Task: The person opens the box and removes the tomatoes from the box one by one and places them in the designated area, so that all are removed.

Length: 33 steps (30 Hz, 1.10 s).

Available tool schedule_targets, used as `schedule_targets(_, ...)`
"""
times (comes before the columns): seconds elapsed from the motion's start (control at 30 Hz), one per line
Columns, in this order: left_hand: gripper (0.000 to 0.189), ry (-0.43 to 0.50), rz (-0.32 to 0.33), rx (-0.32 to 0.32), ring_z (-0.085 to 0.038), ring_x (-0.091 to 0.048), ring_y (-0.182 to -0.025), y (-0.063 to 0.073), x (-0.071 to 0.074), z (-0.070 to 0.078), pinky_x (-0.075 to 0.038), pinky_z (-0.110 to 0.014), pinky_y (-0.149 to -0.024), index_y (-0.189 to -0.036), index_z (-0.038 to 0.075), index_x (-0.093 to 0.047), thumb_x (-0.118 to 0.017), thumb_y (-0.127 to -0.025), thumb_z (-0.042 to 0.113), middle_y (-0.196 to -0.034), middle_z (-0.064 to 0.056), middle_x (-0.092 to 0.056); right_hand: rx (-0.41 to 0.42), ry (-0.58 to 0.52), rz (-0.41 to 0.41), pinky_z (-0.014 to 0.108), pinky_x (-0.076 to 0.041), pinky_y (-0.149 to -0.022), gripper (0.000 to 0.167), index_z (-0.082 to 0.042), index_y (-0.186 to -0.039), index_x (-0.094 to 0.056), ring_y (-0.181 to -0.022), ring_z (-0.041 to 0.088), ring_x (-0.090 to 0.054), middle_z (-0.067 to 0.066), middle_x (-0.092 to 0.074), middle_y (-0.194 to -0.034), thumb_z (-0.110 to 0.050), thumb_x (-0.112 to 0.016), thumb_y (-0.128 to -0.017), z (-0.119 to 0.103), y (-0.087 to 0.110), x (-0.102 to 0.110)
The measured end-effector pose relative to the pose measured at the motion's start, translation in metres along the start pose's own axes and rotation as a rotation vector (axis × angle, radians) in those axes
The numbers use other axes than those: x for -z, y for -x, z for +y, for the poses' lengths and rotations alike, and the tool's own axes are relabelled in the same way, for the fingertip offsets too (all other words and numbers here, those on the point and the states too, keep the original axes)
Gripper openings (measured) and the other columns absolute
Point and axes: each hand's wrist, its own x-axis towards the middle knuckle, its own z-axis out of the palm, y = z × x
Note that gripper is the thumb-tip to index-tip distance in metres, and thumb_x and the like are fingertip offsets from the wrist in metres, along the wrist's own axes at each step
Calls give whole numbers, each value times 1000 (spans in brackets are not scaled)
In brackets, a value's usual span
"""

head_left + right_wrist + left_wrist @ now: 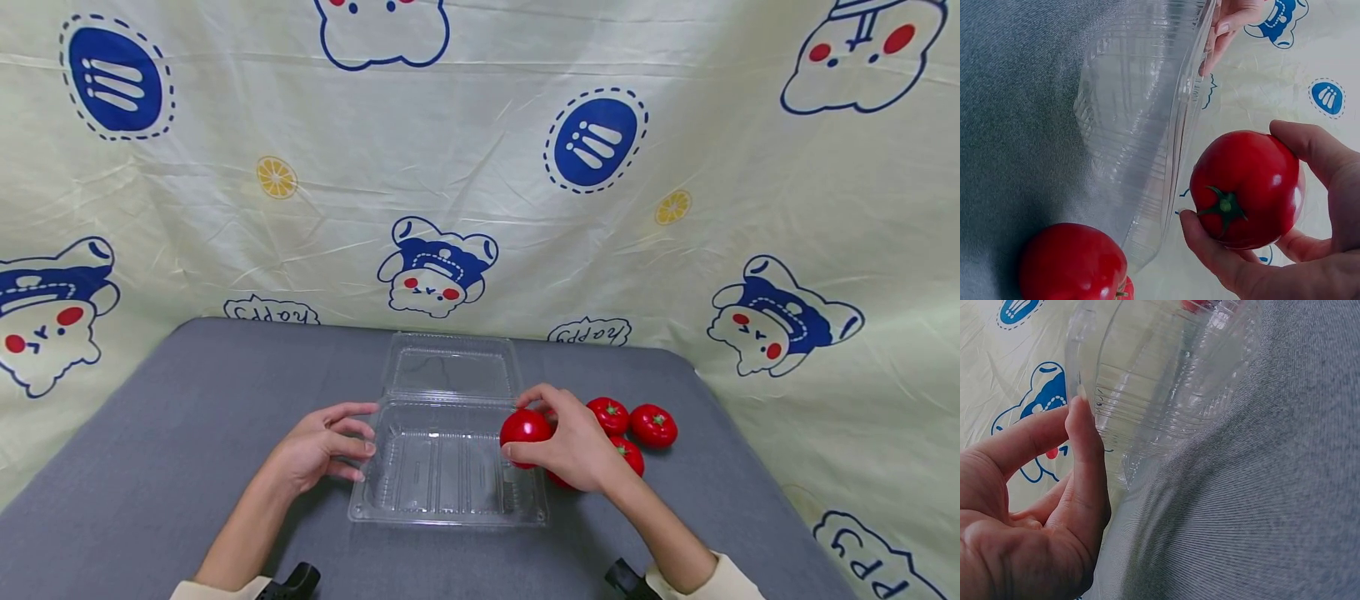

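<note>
A red tomato (525, 437) with a green calyx is gripped between the thumb and fingers of my right hand (573, 442), above the right edge of a clear plastic box (442, 467). The same tomato (1244, 187) fills much of the right wrist view. The box lies on the table with its lid (452, 371) folded back behind it. My left hand (322, 446) is at the box's left rim; in the left wrist view its fingertips (1082, 419) touch that rim. Whether they pinch it is unclear.
Several more tomatoes lie right of the box, among them one tomato (654, 426) farthest right and another (607, 415) beside it. My right hand partly hides some. The grey table (225, 400) meets a printed curtain (480, 167) at the back.
</note>
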Motion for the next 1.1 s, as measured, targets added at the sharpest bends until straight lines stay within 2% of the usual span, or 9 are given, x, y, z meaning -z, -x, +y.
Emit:
schedule_targets(0.23,69,2,-5,0,-15,-66,-69,0,0,0,-62,-34,-55,-147,-2,-45,-72,-83,-7,-93,-2,-66,-47,-32,-15,42,-63,-76,75,-20,-129,-51,-120,35,-56,12,-59,-131,-22,-92,-66,-1,0,-1)
schedule_targets(0.37,69,1,-5,1,-15,-65,-69,0,0,0,-62,-34,-55,-147,-2,-46,-72,-83,-7,-93,-2,-65,-63,-54,-11,42,-63,-75,72,-19,-125,-50,-121,35,-56,13,-59,-133,-25,-92,-68,0,0,0)
schedule_targets(0.67,70,2,-4,1,-15,-65,-69,0,0,0,-62,-34,-55,-147,-2,-45,-72,-83,-6,-93,-2,-65,-52,-21,-4,39,-62,-73,60,-21,-120,-60,-117,32,-56,8,-63,-127,-35,-91,-70,1,1,2)
schedule_targets(0.93,70,3,-6,0,-15,-66,-70,0,1,0,-62,-34,-56,-147,-2,-45,-72,-83,-6,-94,-3,-65,-35,-43,23,37,-62,-72,54,-24,-118,-67,-111,30,-59,6,-66,-121,-36,-90,-71,5,2,1)
schedule_targets(1.1,70,5,-8,6,-15,-66,-70,-1,0,0,-62,-34,-56,-147,-2,-45,-72,-83,-6,-95,-3,-65,-40,-74,18,37,-63,-73,55,-26,-122,-70,-110,30,-60,6,-66,-122,-35,-90,-72,6,2,3)
